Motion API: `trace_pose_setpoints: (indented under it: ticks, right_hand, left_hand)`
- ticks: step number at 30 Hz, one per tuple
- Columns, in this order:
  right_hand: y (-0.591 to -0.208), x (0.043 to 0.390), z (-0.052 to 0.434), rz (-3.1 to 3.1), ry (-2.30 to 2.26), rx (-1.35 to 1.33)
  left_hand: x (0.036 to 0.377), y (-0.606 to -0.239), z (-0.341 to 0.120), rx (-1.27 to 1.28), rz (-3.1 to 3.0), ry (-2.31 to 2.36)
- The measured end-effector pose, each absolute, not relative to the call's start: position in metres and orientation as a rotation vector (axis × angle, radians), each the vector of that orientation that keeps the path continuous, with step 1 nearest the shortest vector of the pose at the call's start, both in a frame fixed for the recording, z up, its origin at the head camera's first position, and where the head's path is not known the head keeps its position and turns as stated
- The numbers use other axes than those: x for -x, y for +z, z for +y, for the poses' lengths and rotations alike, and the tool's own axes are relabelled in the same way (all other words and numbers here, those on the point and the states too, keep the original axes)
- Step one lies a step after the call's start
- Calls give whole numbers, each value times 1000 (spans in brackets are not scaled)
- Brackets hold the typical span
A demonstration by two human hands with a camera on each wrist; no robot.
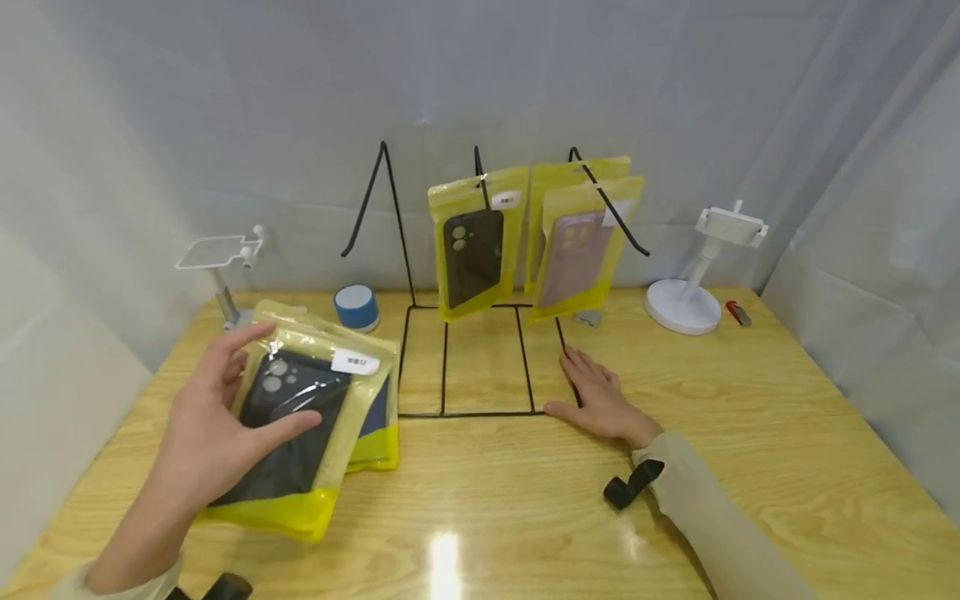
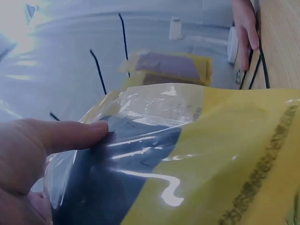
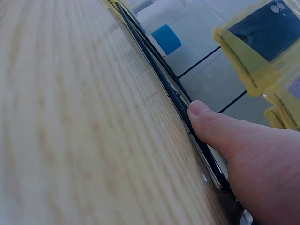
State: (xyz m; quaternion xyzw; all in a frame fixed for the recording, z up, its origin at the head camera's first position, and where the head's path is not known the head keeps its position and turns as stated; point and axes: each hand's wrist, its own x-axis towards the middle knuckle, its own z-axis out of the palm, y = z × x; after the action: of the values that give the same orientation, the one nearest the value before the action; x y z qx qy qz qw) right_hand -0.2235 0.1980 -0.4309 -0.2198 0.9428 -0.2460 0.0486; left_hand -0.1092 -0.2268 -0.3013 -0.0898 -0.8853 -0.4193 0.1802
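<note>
In our left hand [image 1: 210, 437] we gripped a dark phone case pack [image 1: 288, 467], thumb across its clear front and fingers round its far edge; it was raised at a tilt over the left part of the table [image 1: 525, 508], its white label [image 1: 355, 362] towards the top. Partly hidden behind it we had a second pack [image 1: 377, 446] with a dark blue panel; we could not tell whether it touched the first.

Our right hand [image 1: 596, 400] grasped nothing: we rested it, fingers extended, on the right front corner of the black wire rack [image 1: 480, 414].

On that rack's middle hook we saw a black phone case pack [image 1: 472, 258], and on the right hook a purple phone case pack [image 1: 576, 258] in front of another yellow pack [image 1: 538, 196]. The left hook [image 1: 363, 204] rose nearest our raised pack.

Farther out we had a blue and white cylinder [image 1: 356, 308] beside the rack, a white holder [image 1: 217, 252] at far left, and at right a round-based white stand [image 1: 682, 308] near a small red and grey object [image 1: 738, 313].
</note>
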Motion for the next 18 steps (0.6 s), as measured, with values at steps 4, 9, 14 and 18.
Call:
trace_pose_setpoints:
  ticks: [4,9,14,18]
  right_hand:
    - [-432,222,198,2877,-755,670]
    - [-433,221,202,2898,-734,666]
    - [-433,223,200,2899,-723,670]
    - [-433,225,199,2905,-723,671]
  left_hand:
    - [105,-296,-202,323,-2515,-1188]
    - [107,-296,-171,472,-2424,-1118]
    - [114,-292,-148,609,-2266,-945]
    - [121,-286,-133,676,-2200,-967]
